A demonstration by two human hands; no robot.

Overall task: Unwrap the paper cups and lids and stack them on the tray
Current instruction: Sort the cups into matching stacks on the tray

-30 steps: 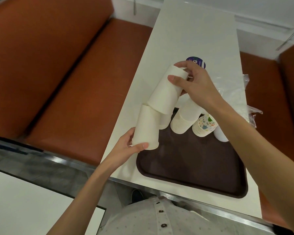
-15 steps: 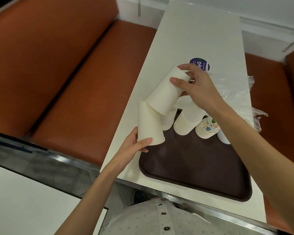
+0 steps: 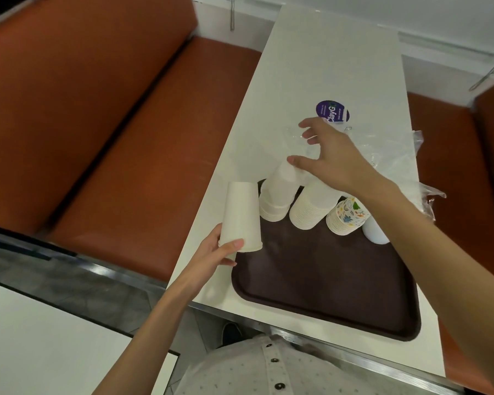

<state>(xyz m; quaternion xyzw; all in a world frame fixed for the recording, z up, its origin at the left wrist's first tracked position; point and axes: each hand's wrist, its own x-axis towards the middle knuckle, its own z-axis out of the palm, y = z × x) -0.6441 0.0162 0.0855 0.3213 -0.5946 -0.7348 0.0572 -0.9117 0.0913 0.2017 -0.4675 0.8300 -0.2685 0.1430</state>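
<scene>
We see the left hand (image 3: 218, 252) grasping an upturned white cup (image 3: 241, 215) by the left edge of the brown tray (image 3: 325, 303), while the right hand (image 3: 335, 155) hovers, fingers spread loose, above the cup stacks (image 3: 311, 206) at its far edge.

A dark brown tray (image 3: 325, 283) carries three stacks of paper cups along its far edge, rims down and side by side: a left white stack (image 3: 277, 195), a middle white stack (image 3: 311, 208) and a colourfully patterned stack (image 3: 347, 218). The left hand (image 3: 214, 252) grips a plain white cup (image 3: 241, 216), upside down, at the tray's left edge.
</scene>
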